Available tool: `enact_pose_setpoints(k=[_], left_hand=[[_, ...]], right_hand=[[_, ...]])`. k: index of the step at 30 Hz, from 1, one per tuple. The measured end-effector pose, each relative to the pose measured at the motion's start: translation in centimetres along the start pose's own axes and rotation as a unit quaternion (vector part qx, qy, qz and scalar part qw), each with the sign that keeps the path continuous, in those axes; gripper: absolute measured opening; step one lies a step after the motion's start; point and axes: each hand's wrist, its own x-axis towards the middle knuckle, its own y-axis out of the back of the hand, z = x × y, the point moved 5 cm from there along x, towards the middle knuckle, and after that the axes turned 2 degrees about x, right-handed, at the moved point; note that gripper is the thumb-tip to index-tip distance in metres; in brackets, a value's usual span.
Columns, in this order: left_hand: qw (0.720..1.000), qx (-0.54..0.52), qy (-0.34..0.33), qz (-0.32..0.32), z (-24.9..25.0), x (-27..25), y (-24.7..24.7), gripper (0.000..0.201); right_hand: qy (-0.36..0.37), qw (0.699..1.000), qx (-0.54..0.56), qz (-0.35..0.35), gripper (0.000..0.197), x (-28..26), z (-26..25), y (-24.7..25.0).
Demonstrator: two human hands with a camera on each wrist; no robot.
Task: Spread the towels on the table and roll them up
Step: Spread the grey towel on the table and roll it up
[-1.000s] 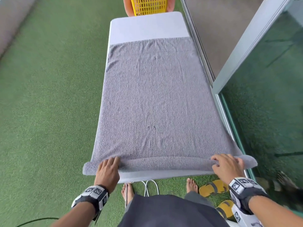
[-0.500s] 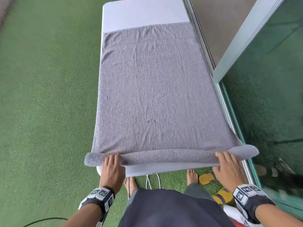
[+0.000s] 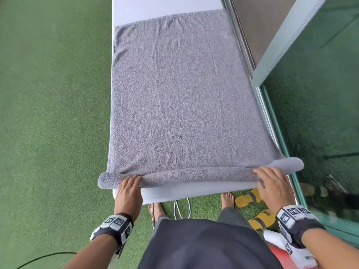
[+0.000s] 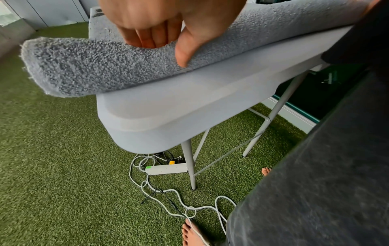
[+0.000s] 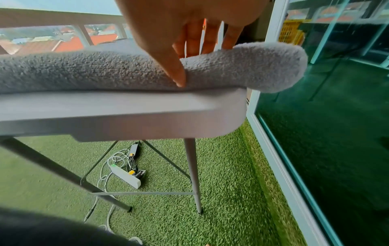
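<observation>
A grey towel (image 3: 182, 105) lies spread along the white table (image 3: 165, 4), its near end turned into a thin roll (image 3: 194, 174) by the table's front edge. My left hand (image 3: 129, 188) lies over the roll's left part; in the left wrist view its fingers (image 4: 147, 38) curl over the top and the thumb (image 4: 185, 55) presses the near side. My right hand (image 3: 272, 183) covers the right part, fingers (image 5: 193, 40) reaching over the roll (image 5: 84, 71) and thumb (image 5: 176, 73) against its front. Both roll ends overhang the table's sides.
Green artificial turf surrounds the table. A glass wall with a pale frame (image 3: 272, 61) runs close along the right side. Yellow sandals (image 3: 250, 197) and my bare feet are below. A power strip (image 4: 166, 169) and loose cables lie between the table legs (image 4: 190, 163).
The near hem has been turned over into a thicker roll and pushed slightly away from me. Both hands stayed on it. The yellow basket at the far end has left the view.
</observation>
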Motion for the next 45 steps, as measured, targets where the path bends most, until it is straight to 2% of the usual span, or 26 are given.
enact_pose_setpoints(k=[5, 8, 11, 13, 16, 19, 20, 23, 27, 30, 33, 37, 40, 42, 45], left_hand=[[1.0, -0.005, 0.001, -0.004, 0.5, 0.8, 1.0, 0.034], [1.0, -0.007, 0.008, -0.019, 0.8, 2.0, 1.5, 0.036], [0.998, -0.004, 0.032, -0.045, 0.1, 3.5, 1.0, 0.04], [0.998, -0.014, 0.053, -0.038, 0.0, 4.3, 1.0, 0.031], [0.998, -0.007, 0.055, 0.006, 0.4, 5.2, 1.8, 0.024], [1.0, -0.01, 0.01, 0.025, 1.2, 5.2, 1.5, 0.025], [0.999, -0.023, 0.01, 0.026, 1.5, 5.0, 1.2, 0.028], [0.998, -0.032, 0.054, -0.006, 2.1, 4.0, 0.4, 0.036], [0.998, -0.016, 0.063, -0.012, 1.9, 2.5, -0.5, 0.044], [0.998, -0.036, 0.054, 0.009, 1.4, 2.7, -0.6, 0.043], [0.997, -0.063, 0.028, 0.018, 1.4, 3.7, 0.4, 0.038], [0.997, -0.075, 0.027, -0.021, 1.0, 5.3, 1.3, 0.032], [0.996, -0.048, 0.027, -0.065, 0.5, 7.2, 1.8, 0.016], [0.996, -0.048, 0.017, -0.077, 0.5, 8.6, 2.4, 0.014], [0.997, -0.059, 0.026, -0.043, 0.3, 10.3, 3.5, 0.019]], right_hand=[[0.019, 0.997, 0.003, -0.07, 0.033, 3.0, 0.6, 1.1], [0.005, 0.992, 0.005, -0.125, 0.035, 4.5, 0.7, 0.9], [0.0, 0.99, 0.004, -0.139, 0.035, 5.5, 0.3, 0.8], [-0.014, 0.992, 0.023, -0.125, 0.029, 6.1, 0.3, 1.4], [-0.009, 0.998, 0.006, -0.059, 0.016, 7.0, 0.2, 2.3], [0.01, 0.999, 0.008, -0.04, 0.032, 7.2, -0.4, 1.4], [0.015, 0.999, 0.012, -0.038, 0.037, 7.0, -0.8, 1.2], [0.023, 1.0, -0.009, -0.012, 0.032, 5.6, -1.0, 0.9], [0.034, 0.999, -0.003, -0.035, 0.051, 5.1, -0.4, 0.4], [0.037, 0.999, 0.001, -0.027, 0.046, 6.4, -0.7, 0.7], [0.041, 0.998, -0.002, -0.052, 0.035, 7.9, -0.9, 0.9], [0.017, 0.996, -0.018, -0.09, 0.024, 9.4, -0.2, 0.6], [0.017, 0.993, -0.032, -0.113, 0.027, 10.5, -0.4, 0.6], [-0.006, 0.994, 0.005, -0.109, 0.027, 11.2, -0.5, 1.2], [-0.012, 0.998, 0.009, -0.068, 0.029, 12.1, -0.8, 2.1]])
